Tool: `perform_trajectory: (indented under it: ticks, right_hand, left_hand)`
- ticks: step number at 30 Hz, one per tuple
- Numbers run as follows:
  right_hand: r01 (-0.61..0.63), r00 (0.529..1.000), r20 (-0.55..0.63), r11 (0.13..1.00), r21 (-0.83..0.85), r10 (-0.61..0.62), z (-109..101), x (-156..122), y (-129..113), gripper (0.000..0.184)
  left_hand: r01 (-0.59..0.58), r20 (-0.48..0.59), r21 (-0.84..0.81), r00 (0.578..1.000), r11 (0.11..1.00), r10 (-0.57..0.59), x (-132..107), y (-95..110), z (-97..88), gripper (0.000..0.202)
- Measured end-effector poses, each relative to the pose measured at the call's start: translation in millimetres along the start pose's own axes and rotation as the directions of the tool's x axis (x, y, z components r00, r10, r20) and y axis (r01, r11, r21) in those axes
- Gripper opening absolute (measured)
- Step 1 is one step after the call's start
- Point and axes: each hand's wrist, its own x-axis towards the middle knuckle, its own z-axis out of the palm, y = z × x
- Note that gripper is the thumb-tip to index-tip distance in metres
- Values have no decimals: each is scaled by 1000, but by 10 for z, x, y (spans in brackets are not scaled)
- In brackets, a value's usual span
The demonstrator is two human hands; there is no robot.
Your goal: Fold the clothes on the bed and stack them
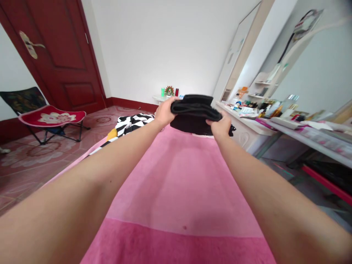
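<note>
Both my arms reach out over the pink bedspread (pixel 187 176). Between them I hold a folded black garment (pixel 195 106), its layers showing along the near edge; its exact kind cannot be made out. My left hand (pixel 165 110) grips its left end and my right hand (pixel 220 124) grips its right end, thumb on the near side. Below and behind it lies more black cloth (pixel 189 125), at the far end of the bed. To the left of my left hand is a rumpled black-and-white patterned cloth (pixel 132 123) with a yellow part (pixel 112 134).
A red folding chair (pixel 52 115) stands on the tiled floor at left, near a dark red door (pixel 55 51). At right, a dressing table (pixel 253 124) carries many bottles and small items. A small white table (pixel 159 98) stands by the far wall.
</note>
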Motion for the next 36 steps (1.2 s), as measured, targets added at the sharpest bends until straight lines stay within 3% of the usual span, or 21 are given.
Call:
perform_trajectory:
  ticks: [3,5,7,9,19,29,31,33,36]
  right_hand:
    - [-2,959,283,994,-106,32,-174,-885,191,34]
    - [24,919,394,995,-97,16,-254,-1451,330,39]
    - [63,899,437,994,-89,-18,-303,-1829,437,50]
    - [85,886,463,993,-83,-37,-330,-1994,499,58]
    - [189,860,503,970,-153,-88,-447,-2023,406,64]
    - [175,869,491,968,-182,-65,-443,-2023,405,52]
    - [202,883,461,959,-198,-90,-469,-2023,323,49]
    - [248,892,428,950,-190,-147,-498,-2025,216,46]
    - [335,864,436,934,-126,-252,-520,-2036,83,46]
  left_hand:
    - [-72,203,70,978,995,56,-886,-61,132,48]
    - [-58,380,87,925,995,21,-1450,-154,269,47]
    - [50,334,131,938,990,-91,-1835,-210,372,51]
    - [125,275,138,948,983,-159,-2010,-208,415,54]
    - [125,244,124,958,984,-152,-2012,-78,359,55]
    - [128,205,195,964,972,-168,-2037,-1,332,46]
    - [66,179,243,978,968,-111,-2040,98,297,45]
    - [-73,204,257,979,964,19,-2041,204,268,46]
    - [-313,380,189,897,931,225,-2045,293,275,42]
